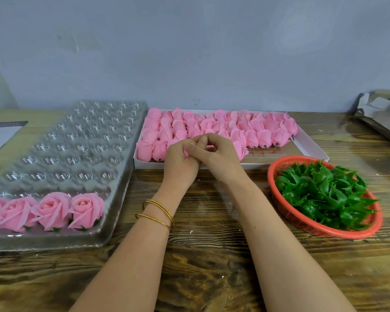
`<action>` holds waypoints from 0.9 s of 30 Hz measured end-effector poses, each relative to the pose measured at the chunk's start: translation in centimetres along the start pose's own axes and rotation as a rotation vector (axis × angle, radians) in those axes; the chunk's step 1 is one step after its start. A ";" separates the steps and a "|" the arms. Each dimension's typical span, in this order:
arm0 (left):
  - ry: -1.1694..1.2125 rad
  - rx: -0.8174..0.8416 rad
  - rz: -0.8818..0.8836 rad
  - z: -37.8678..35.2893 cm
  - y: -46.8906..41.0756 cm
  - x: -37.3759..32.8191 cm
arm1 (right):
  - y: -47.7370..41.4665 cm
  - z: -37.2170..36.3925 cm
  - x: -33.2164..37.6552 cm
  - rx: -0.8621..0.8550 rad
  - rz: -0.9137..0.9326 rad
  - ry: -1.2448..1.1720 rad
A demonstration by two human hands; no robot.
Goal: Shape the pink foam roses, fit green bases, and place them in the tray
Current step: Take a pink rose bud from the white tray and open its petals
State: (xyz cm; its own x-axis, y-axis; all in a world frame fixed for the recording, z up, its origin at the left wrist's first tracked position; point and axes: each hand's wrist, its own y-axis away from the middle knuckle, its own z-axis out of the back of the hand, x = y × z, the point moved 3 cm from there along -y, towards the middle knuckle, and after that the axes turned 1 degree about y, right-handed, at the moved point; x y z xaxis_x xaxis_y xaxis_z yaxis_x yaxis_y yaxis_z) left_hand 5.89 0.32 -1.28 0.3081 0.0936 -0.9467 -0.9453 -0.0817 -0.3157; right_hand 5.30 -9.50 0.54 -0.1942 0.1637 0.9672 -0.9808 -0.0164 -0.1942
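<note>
pink rose [186,153]: mostly hidden, only slivers of petal show between the fingers. It's held off the bench, over the near edge of the white box [311,150].
left grip [180,164]: fingers curled round the rose from the left, knuckles toward the camera. Two gold bangles [158,210] on that wrist.
right grip [217,156]: thumb and forefinger curled in, pinching the same rose from the right. The fingertips of both grips meet above it.
White box: rows of unshaped pink buds [212,127] lying on their sides, packed toward the far side. The near right part of the box floor is bare.
clear tray [77,140]: left of the box, just beside it, and most cups are unfilled. finished roses [52,210] with green showing underneath sit side by side in the nearest row, the leftmost cut off by the frame edge.
orange basket [302,224]: right of the arms, near the box's front right corner, heaped with green bases [324,194].
All of it sits on a dark wood-grain bench [212,255] against a grey wall. There's a sheet of paper [0,136] at the far left and torn grey cardboard [381,111] at the far right.
</note>
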 end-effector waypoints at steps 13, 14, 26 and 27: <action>-0.015 -0.030 -0.002 0.1 0.1 -0.2 | 0.1 0.0 0.4 -0.003 -0.001 0.021; -0.020 -0.044 -0.013 0.2 0.1 -0.3 | 0.1 -0.1 0.4 -0.003 0.001 0.004; 0.141 -0.170 0.033 1.0 -0.1 -0.7 | 0.1 0.2 0.1 0.045 -0.017 -0.018; 0.201 -0.166 0.076 0.9 -0.1 -0.6 | 0.2 0.0 0.2 0.085 -0.006 -0.020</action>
State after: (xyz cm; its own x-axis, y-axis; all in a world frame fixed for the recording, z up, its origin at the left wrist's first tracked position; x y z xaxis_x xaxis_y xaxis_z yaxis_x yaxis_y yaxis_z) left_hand 5.72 1.17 -0.57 0.2680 -0.1166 -0.9563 -0.9411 -0.2443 -0.2339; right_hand 5.10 -9.45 0.67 -0.1875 0.1439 0.9717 -0.9797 -0.0991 -0.1744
